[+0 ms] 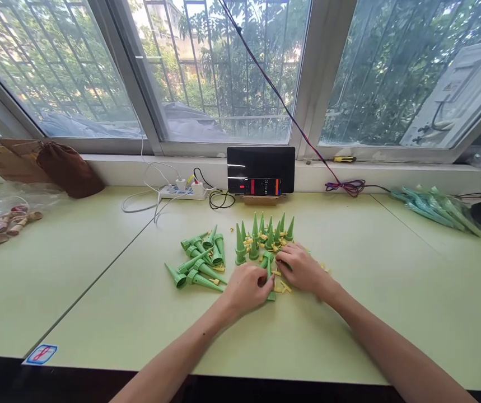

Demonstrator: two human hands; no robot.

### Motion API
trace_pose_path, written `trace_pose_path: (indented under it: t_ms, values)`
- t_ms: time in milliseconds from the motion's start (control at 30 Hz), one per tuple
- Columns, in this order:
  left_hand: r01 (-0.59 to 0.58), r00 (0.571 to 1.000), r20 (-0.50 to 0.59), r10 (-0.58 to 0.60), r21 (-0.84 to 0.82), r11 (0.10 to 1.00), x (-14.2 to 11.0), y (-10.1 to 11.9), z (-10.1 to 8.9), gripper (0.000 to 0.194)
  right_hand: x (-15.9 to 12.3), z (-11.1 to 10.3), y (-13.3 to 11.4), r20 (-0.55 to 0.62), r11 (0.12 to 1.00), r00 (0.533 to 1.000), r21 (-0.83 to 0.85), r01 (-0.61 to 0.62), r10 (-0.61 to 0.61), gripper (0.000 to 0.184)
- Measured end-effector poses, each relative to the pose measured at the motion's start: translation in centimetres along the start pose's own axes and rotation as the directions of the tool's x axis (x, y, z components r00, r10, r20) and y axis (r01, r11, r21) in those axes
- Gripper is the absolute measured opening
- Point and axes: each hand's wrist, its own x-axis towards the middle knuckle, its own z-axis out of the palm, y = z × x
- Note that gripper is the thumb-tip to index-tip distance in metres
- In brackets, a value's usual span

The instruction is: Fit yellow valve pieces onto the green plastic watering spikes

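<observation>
My left hand [247, 285] is curled round a green cone-shaped spike [270, 280] that lies on the pale green table [97, 302]. My right hand [299, 267] rests just to its right, fingers bent over small yellow pieces [284, 286] and a green part, touching the top of the same spike. Behind the hands several green spikes stand upright [261, 238] among scattered yellow pieces. To the left a pile of green spikes lies on its side [200, 260].
A tablet and a phone [261, 178] lean at the window sill behind the spikes, with a power strip [181, 192] and cables to the left. A brown bag [68, 168] and packets lie far left. Bagged teal spikes [437, 210] lie far right.
</observation>
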Motion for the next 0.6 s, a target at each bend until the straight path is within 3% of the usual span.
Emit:
trace_pose_path:
  t_ms: [133,300,600]
  values:
    - [0.039,0.998,-0.050,-0.039,-0.010,0.999,0.2,-0.1,-0.4,0.041,0.0,-0.2,-0.2,-0.002,1.000,1.000,0.004,-0.008,0.008,0.018]
    - [0.162,0.975,-0.146,-0.165,-0.034,0.986,0.6,-0.8,-0.8,0.021,0.1,-0.1,-0.2,-0.009,1.000,1.000,0.019,-0.013,0.013,0.018]
    - [0.166,0.986,-0.030,-0.164,0.085,0.982,0.7,-1.6,-0.5,0.037,0.1,-0.2,-0.5,-0.006,0.999,1.000,0.018,-0.029,0.029,0.019]
